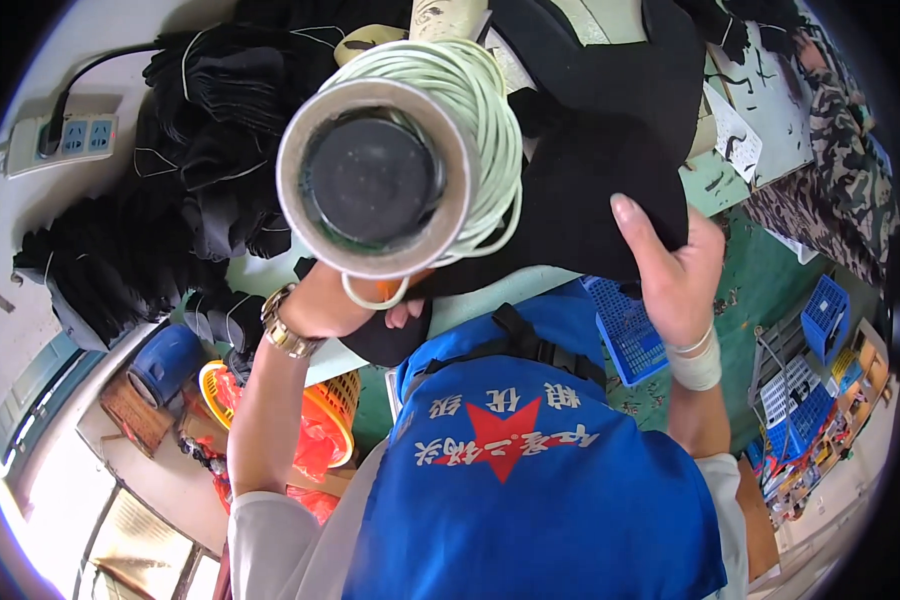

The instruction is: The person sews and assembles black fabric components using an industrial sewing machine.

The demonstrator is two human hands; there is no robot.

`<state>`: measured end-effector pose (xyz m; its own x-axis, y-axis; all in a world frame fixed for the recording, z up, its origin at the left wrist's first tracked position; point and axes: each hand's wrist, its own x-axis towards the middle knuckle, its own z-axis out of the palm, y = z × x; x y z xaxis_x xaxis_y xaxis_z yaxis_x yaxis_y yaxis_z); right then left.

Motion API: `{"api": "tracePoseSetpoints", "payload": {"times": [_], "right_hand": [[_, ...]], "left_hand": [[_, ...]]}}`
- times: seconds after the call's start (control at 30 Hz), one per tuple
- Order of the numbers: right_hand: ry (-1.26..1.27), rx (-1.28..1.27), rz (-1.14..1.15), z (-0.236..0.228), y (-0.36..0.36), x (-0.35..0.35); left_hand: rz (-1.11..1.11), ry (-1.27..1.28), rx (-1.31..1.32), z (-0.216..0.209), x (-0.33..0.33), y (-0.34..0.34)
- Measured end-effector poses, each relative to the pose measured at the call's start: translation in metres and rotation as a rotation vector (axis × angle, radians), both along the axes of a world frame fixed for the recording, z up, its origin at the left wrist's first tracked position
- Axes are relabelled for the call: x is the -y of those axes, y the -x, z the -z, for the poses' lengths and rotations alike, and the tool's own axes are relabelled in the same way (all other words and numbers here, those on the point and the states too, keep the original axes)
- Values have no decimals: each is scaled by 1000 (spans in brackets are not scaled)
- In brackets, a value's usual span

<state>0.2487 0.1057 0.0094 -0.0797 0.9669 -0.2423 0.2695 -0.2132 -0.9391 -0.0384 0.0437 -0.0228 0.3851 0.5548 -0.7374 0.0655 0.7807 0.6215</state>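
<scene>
My right hand [678, 270] pinches the right edge of a black fabric piece [605, 175], thumb on top and fingers behind it. My left hand [328, 300], with a gold watch at its wrist, is curled at the lower left end of the black fabric. Its fingertips show against the cloth, and the rest of its fingers are hidden. A round tube-like holder [292, 215] with a dark disc inside blocks the view there. Pale green cord [485, 140] is coiled around that holder.
Bundles of black fabric [215, 105] are tied and piled at left, below a wall socket [80, 138]. A yellow basket [345, 405] with red bags and a blue barrel [175, 362] stand lower left. Right of me are a blue crate [627, 330] and a person's camouflage sleeve [838, 140].
</scene>
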Motion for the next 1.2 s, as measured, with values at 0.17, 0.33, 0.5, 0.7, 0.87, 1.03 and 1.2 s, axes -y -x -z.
{"api": "tracePoseSetpoints", "payload": {"times": [0.17, 0.33, 0.5, 0.7, 0.87, 1.03, 1.2], "right_hand": [[-248, 255, -360, 16, 12, -22], [-317, 288, -380, 25, 32, -39], [-78, 97, -250, 12, 2, -26], [107, -198, 462, -43, -20, 68], [-522, 241, 161, -57, -36, -37], [-749, 881, -380, 33, -7, -65], [-751, 1020, -347, 53, -7, -45]], "left_hand": [[-42, 52, -102, 28, -13, -1], [-167, 97, -60, 24, -12, 0], [-121, -122, -385, 2, -19, -62], [-126, -90, -312, 3, 3, -3], [423, -523, -988, 58, 86, 0], [389, -643, -1200, 91, 119, -7], [281, -872, -1242, 90, 126, -13]]}}
